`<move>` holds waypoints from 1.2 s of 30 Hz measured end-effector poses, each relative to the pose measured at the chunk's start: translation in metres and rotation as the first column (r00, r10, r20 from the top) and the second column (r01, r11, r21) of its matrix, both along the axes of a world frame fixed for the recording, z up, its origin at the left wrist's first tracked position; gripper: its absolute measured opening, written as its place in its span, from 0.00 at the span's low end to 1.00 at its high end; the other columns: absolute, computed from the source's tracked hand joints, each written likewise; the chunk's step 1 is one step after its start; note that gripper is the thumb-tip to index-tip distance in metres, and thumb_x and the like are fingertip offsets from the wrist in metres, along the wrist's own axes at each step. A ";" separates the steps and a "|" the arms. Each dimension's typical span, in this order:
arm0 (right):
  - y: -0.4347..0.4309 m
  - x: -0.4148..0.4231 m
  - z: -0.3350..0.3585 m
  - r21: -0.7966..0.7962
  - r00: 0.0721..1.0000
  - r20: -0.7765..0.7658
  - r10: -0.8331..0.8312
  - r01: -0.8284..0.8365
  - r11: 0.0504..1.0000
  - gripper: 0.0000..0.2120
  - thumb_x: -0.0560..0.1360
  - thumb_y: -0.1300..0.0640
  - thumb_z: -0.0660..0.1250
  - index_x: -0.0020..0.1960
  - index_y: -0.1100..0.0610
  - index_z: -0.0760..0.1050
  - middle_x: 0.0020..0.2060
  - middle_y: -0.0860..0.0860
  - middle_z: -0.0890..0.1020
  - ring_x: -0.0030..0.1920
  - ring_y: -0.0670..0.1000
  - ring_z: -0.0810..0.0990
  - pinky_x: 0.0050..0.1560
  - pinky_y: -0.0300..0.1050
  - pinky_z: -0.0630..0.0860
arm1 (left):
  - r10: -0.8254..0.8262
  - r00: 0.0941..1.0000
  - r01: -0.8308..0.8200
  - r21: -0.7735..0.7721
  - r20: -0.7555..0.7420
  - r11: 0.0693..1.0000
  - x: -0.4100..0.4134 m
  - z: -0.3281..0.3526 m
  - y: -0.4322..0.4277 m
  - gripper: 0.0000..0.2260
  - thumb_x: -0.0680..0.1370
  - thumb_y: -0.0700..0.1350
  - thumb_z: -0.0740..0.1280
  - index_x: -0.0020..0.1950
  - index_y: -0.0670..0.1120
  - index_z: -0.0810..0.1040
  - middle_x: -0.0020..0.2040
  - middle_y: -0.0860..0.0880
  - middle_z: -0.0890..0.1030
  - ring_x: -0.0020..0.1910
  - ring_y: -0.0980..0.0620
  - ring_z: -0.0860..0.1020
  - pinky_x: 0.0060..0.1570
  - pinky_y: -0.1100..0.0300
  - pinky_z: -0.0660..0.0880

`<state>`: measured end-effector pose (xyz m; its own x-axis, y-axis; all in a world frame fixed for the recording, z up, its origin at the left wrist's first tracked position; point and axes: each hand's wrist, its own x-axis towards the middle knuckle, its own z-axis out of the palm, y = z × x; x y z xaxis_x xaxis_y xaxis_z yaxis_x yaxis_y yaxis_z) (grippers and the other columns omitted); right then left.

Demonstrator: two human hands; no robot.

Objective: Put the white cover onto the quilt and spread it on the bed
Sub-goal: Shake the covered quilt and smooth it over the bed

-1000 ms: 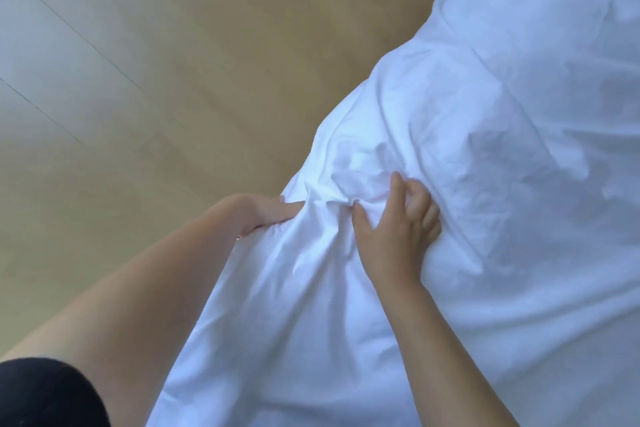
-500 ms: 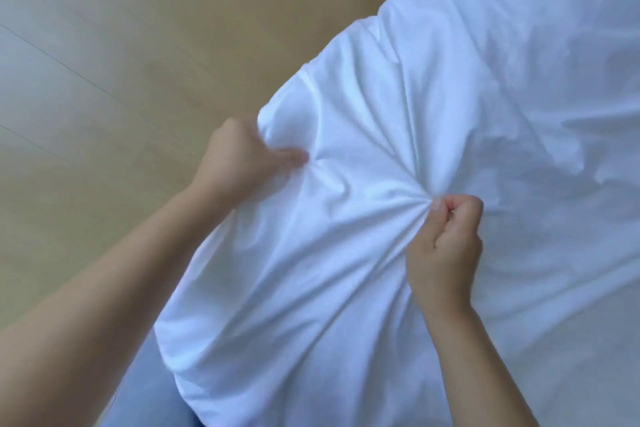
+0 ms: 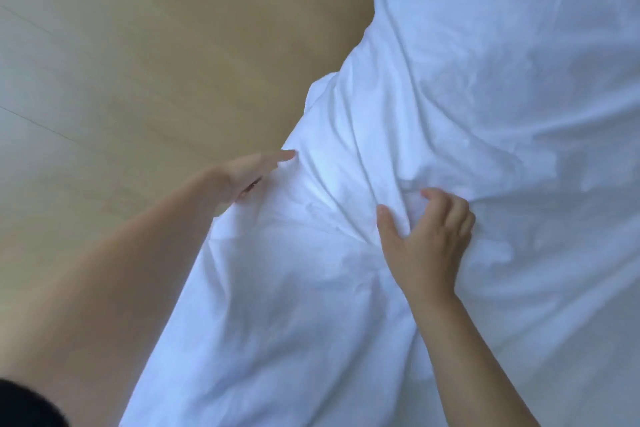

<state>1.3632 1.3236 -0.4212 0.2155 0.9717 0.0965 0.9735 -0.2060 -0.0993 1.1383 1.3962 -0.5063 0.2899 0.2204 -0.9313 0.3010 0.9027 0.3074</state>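
The white cover with the quilt inside fills the right half of the view, wrinkled and bunched toward the middle. My left hand lies at the cover's left edge with its fingers stretched out, touching the fabric; part of it is tucked behind the cloth. My right hand sits on top of the cover, its fingers and thumb curled round a raised fold of fabric. The quilt itself is hidden by the cover.
A light wooden floor takes up the left half of the view beside the cover's edge. A dark piece of clothing shows at the bottom left corner.
My left hand has let go of its pinch and straightened its fingers at the cover's edge. My right hand has shifted its grip to a new fold. The cover lies less taut between them.
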 end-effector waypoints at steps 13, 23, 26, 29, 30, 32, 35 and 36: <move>0.091 0.023 0.030 0.133 0.985 0.097 0.140 -0.152 0.979 0.18 0.75 0.47 0.60 0.33 0.52 0.56 0.22 0.57 0.70 0.22 0.59 0.69 0.29 0.40 0.57 | 0.442 0.886 -0.251 0.652 -0.143 0.715 -0.021 0.100 0.061 0.11 0.67 0.46 0.77 0.38 0.49 0.75 0.30 0.57 0.77 0.24 0.66 0.74 0.26 0.72 0.69; 0.085 0.040 0.035 0.147 0.971 0.091 0.219 -0.231 0.962 0.21 0.76 0.54 0.61 0.32 0.53 0.52 0.26 0.49 0.52 0.26 0.54 0.53 0.26 0.39 0.51 | 0.255 0.759 0.168 0.558 -0.599 0.813 -0.021 0.035 0.050 0.28 0.62 0.66 0.74 0.45 0.45 0.73 0.47 0.42 0.81 0.48 0.41 0.79 0.41 0.54 0.73; 0.072 0.057 0.019 0.096 0.997 0.020 0.070 -0.071 0.993 0.21 0.76 0.51 0.59 0.31 0.52 0.50 0.22 0.54 0.54 0.25 0.55 0.54 0.28 0.41 0.58 | 0.168 0.758 0.246 0.515 -0.630 0.821 -0.020 0.013 0.048 0.29 0.63 0.67 0.72 0.46 0.44 0.72 0.48 0.41 0.81 0.50 0.40 0.78 0.41 0.55 0.71; 0.064 0.063 -0.014 0.024 0.996 -0.065 -0.064 0.065 0.998 0.21 0.76 0.48 0.57 0.28 0.53 0.55 0.21 0.64 0.68 0.21 0.61 0.64 0.31 0.43 0.62 | 0.063 0.755 0.310 0.439 -0.653 0.844 -0.007 -0.013 0.047 0.30 0.65 0.67 0.70 0.50 0.43 0.72 0.50 0.41 0.80 0.50 0.40 0.78 0.42 0.53 0.71; 0.066 0.065 -0.021 0.018 0.992 -0.090 -0.089 0.091 0.996 0.21 0.75 0.47 0.57 0.28 0.53 0.56 0.21 0.64 0.70 0.22 0.61 0.67 0.31 0.43 0.62 | 0.039 0.755 0.330 0.430 -0.654 0.840 -0.001 -0.021 0.048 0.29 0.66 0.66 0.70 0.52 0.43 0.71 0.50 0.42 0.80 0.50 0.40 0.78 0.41 0.53 0.70; 0.070 0.067 -0.028 0.016 0.985 -0.131 -0.112 0.115 0.993 0.23 0.75 0.45 0.57 0.28 0.53 0.52 0.20 0.58 0.65 0.24 0.56 0.64 0.31 0.44 0.63 | 0.001 0.750 0.362 0.411 -0.661 0.836 0.009 -0.026 0.051 0.28 0.69 0.64 0.70 0.55 0.43 0.68 0.52 0.43 0.79 0.50 0.42 0.77 0.41 0.53 0.68; 0.063 0.067 -0.023 -0.001 0.960 -0.203 -0.193 0.197 0.981 0.20 0.73 0.40 0.55 0.30 0.51 0.55 0.24 0.49 0.63 0.30 0.56 0.66 0.33 0.49 0.65 | -0.103 0.733 0.451 0.367 -0.673 0.813 0.023 -0.018 0.054 0.35 0.70 0.65 0.67 0.67 0.45 0.63 0.65 0.44 0.72 0.64 0.42 0.70 0.58 0.48 0.66; 0.056 0.065 -0.022 0.020 0.935 -0.266 -0.233 0.246 0.969 0.19 0.72 0.39 0.56 0.33 0.53 0.62 0.28 0.51 0.68 0.34 0.58 0.70 0.38 0.50 0.68 | -0.105 0.741 0.457 0.384 -0.663 0.802 0.029 -0.009 0.051 0.37 0.70 0.67 0.65 0.70 0.46 0.62 0.67 0.44 0.69 0.67 0.42 0.66 0.62 0.47 0.63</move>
<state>1.4283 1.3796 -0.4427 0.4655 0.8833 0.0546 0.8347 -0.4177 -0.3588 1.1674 1.4477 -0.5155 -0.1419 0.6939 -0.7059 0.7870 0.5116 0.3448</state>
